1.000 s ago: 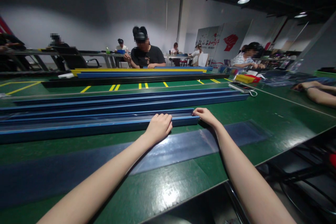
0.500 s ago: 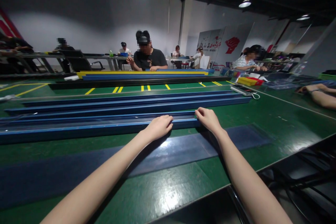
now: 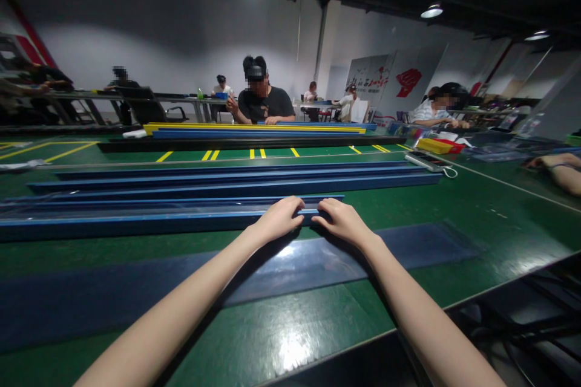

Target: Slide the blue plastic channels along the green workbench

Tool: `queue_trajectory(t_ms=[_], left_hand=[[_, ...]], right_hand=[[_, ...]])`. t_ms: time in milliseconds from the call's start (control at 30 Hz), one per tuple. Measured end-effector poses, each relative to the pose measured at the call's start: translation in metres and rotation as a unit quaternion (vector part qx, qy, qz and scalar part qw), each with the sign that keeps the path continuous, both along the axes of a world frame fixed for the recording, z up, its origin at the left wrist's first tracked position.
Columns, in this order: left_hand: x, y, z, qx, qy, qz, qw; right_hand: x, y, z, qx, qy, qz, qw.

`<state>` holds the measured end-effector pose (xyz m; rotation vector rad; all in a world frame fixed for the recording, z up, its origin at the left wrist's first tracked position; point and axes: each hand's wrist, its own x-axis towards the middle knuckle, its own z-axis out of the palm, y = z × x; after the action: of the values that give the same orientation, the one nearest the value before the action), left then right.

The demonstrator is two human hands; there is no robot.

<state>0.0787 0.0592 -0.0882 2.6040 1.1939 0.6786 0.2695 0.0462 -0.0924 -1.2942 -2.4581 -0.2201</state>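
Observation:
A long blue channel rail [image 3: 136, 221] lies across the green table [image 3: 318, 320] in front of me, its right end under my hands. My left hand [image 3: 278, 217] rests on the rail's near edge with fingers curled over it. My right hand [image 3: 340, 221] sits close beside it at the rail's right end, fingers bent onto the top. A clear film strip appears to lie inside the rail. A flat dark blue strip [image 3: 408, 242] lies on the table just nearer to me, under my forearms.
More long blue rails [image 3: 236, 178] lie parallel behind the near one. Farther back are a black rail with yellow and blue rails [image 3: 254, 129]. A white device with a cable [image 3: 429, 162] lies right. Another person's arm [image 3: 560, 169] rests far right. Seated people work behind.
My right hand has slid left along the rail's end until it is nearly against my left hand. The view has tilted down slightly.

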Motion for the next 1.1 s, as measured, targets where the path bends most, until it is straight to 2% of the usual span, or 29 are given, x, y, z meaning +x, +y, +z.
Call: queue_trajectory(t_ms=[133, 233, 467, 600, 767, 1100], left_hand=[[0.001, 0.002, 0.001, -0.014, -0.052, 0.016, 0.998], [0.0, 0.001, 0.002, -0.005, -0.055, 0.021, 0.998], [-0.004, -0.006, 0.009, 0.085, 0.094, 0.046, 0.991], [-0.007, -0.007, 0.014, 0.096, 0.164, 0.064, 0.98], [-0.012, -0.005, 0.014, 0.095, 0.189, 0.074, 0.974], [-0.015, -0.001, 0.004, 0.128, 0.215, 0.043, 0.967]], right_hand=[[0.0, 0.004, -0.005, 0.007, 0.001, -0.011, 1.0], [0.0, 0.006, -0.006, 0.017, 0.0, -0.017, 1.0], [0.001, 0.006, -0.001, 0.012, -0.017, -0.018, 1.0], [0.004, 0.007, 0.003, -0.002, -0.032, -0.032, 0.999], [0.015, 0.008, 0.007, -0.016, -0.048, -0.065, 0.997], [0.035, 0.005, 0.008, 0.001, -0.045, -0.121, 0.992]])
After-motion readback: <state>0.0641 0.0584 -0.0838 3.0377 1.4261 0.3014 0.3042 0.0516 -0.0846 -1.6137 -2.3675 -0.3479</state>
